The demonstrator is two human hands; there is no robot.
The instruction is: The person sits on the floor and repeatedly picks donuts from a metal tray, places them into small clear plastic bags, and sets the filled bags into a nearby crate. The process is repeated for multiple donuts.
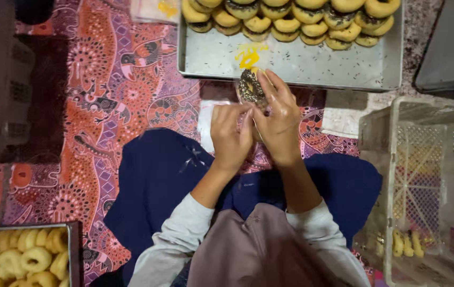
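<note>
Both hands meet on a clear bag holding a chocolate-sprinkled donut: right hand pinching its side, left hand pressed in beside it. The donut pokes out just beyond the fingertips, toward the metal tray. The bag's opening is hidden under the fingers.

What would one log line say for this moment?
left hand: pinching clear bag | right hand: holding bagged doughnut | ahead: metal tray
</note>
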